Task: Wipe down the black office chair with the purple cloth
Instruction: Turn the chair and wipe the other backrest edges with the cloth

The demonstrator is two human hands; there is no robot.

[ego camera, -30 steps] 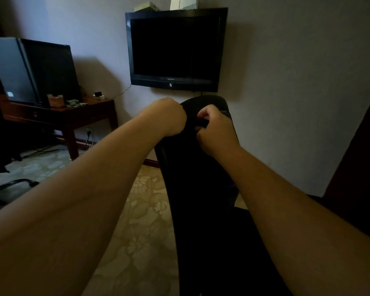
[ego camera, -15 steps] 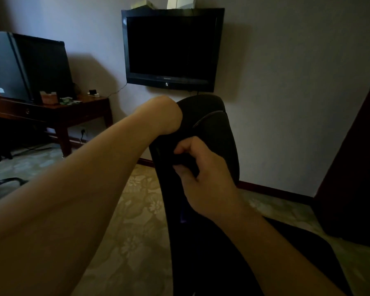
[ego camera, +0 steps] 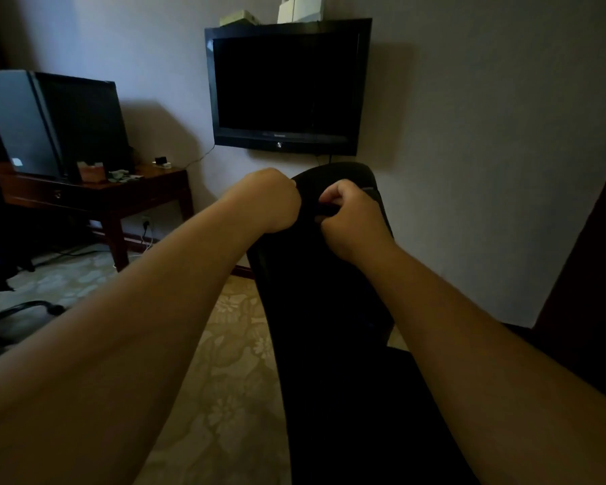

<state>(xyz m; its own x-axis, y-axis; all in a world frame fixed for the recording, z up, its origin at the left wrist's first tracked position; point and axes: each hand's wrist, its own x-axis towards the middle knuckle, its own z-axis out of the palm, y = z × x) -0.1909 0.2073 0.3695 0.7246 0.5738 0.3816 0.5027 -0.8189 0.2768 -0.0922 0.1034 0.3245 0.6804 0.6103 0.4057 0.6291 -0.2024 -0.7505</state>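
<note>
**Up at the chair's top edge, both grips closed**

Below and nearer than both grips, the tall black padded office chair (ego camera: 322, 292) stands with its back running up the middle of the view. At its upper left edge the left grip (ego camera: 270, 201) is balled into a fist that touches the padding. Its fingers are hidden, so I cannot tell whether it clasps anything. Just right of it, near the top of the chair back, the right grip (ego camera: 350, 218) is clamped on a dark bunched fold (ego camera: 328, 209), too dim to tell its colour. Under the left grip lies pale floral carpet (ego camera: 231, 344). Farther left, a brown wooden surface (ego camera: 95, 194) carries a black flat monitor (ego camera: 81, 124). Beyond and above the grips, a black flat-screen television (ego camera: 284, 89) hangs on the grey wall (ego camera: 469, 134).
</note>
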